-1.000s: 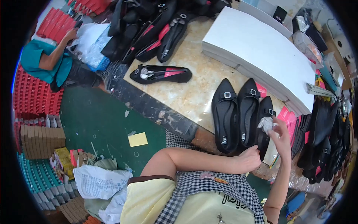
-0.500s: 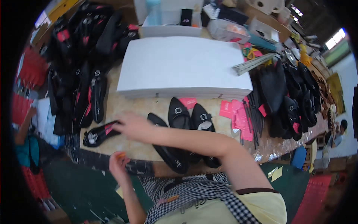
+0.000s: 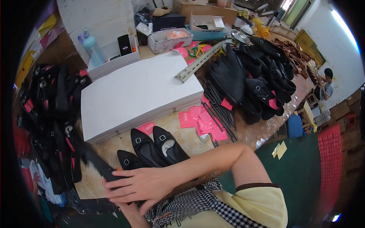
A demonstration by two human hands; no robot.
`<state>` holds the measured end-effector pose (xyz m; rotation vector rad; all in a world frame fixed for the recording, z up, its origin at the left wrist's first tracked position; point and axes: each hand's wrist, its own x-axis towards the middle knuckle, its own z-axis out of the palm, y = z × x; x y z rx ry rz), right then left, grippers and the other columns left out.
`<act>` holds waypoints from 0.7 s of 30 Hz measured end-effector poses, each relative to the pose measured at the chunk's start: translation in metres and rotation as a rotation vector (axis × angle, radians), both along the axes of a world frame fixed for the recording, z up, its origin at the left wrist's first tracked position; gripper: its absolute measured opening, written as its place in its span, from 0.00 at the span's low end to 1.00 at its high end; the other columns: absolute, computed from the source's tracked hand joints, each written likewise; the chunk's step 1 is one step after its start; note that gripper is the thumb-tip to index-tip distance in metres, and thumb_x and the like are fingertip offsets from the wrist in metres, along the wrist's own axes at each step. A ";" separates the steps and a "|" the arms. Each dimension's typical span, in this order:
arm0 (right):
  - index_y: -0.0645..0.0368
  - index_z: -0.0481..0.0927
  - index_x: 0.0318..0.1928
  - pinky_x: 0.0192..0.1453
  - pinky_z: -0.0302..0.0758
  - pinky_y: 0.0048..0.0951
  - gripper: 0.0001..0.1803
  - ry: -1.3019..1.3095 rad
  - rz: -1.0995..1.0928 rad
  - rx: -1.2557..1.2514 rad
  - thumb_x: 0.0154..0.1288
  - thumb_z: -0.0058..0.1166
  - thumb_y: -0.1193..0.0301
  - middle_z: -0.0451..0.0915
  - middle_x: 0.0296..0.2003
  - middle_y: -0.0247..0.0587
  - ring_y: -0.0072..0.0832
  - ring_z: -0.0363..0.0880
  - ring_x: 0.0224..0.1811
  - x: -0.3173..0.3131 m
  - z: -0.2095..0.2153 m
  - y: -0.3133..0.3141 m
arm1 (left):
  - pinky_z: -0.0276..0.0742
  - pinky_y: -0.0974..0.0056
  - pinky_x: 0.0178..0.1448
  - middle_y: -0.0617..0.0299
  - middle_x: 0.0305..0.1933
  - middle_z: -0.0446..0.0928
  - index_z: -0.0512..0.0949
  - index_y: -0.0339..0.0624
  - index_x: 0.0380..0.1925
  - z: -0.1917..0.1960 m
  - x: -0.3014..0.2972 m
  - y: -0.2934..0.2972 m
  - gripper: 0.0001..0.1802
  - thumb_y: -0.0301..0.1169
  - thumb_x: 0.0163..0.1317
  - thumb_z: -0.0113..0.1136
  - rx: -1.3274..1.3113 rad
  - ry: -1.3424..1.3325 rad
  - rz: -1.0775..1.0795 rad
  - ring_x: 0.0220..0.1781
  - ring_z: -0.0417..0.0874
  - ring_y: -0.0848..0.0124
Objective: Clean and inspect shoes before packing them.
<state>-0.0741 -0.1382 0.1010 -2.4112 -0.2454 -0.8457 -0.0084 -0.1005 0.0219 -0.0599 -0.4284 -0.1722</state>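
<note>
My right hand (image 3: 141,185) reaches across my body to the left, its fingers spread over the near end of a blurred black flat shoe (image 3: 91,157) with a pink lining, and grips it at the table's front edge. Of my left hand only the wrist (image 3: 131,213) shows under the right hand; its fingers are hidden. Just right of the hand, three black pointed flats with small buckles (image 3: 146,149) lie side by side on the table, one stuffed with white paper.
A thick stack of white sheets (image 3: 140,91) fills the table's middle, with pink tags (image 3: 201,118) beside it. Piles of black shoes lie at left (image 3: 53,121) and right (image 3: 258,79). A metal bar (image 3: 201,60), boxes and a bottle (image 3: 91,47) stand behind. Another person (image 3: 327,83) sits far right.
The view swung to the right. My right hand drew the single black shoe from the table's left toward my body. The left hand went out of sight under the right.
</note>
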 end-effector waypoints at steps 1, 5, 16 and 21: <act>0.58 0.64 0.70 0.75 0.53 0.48 0.43 0.046 -0.022 -0.062 0.59 0.55 0.47 0.63 0.70 0.42 0.39 0.55 0.75 -0.030 -0.001 -0.010 | 0.70 0.51 0.69 0.53 0.62 0.73 0.67 0.43 0.63 -0.006 0.006 0.002 0.34 0.57 0.68 0.43 -0.002 0.004 -0.042 0.66 0.72 0.58; 0.49 0.59 0.73 0.78 0.49 0.51 0.42 0.089 -0.287 -0.503 0.62 0.53 0.47 0.58 0.73 0.28 0.36 0.57 0.75 -0.127 0.010 -0.087 | 0.82 0.52 0.53 0.49 0.53 0.78 0.71 0.38 0.58 0.057 -0.006 -0.003 0.31 0.51 0.66 0.44 1.004 -0.032 -1.295 0.52 0.83 0.58; 0.47 0.79 0.56 0.70 0.62 0.55 0.25 0.301 -0.907 -0.516 0.54 0.62 0.62 0.75 0.58 0.39 0.45 0.69 0.64 -0.276 0.026 -0.123 | 0.85 0.52 0.33 0.47 0.35 0.82 0.77 0.33 0.46 0.062 -0.085 -0.094 0.26 0.47 0.64 0.47 1.146 -0.148 -1.883 0.31 0.86 0.55; 0.60 0.82 0.50 0.62 0.72 0.37 0.15 0.128 -1.505 -0.361 0.63 0.57 0.71 0.82 0.50 0.42 0.40 0.76 0.58 -0.358 0.057 -0.179 | 0.84 0.53 0.27 0.46 0.29 0.80 0.77 0.32 0.43 0.058 -0.094 -0.141 0.30 0.52 0.62 0.47 1.210 -0.161 -1.721 0.24 0.84 0.55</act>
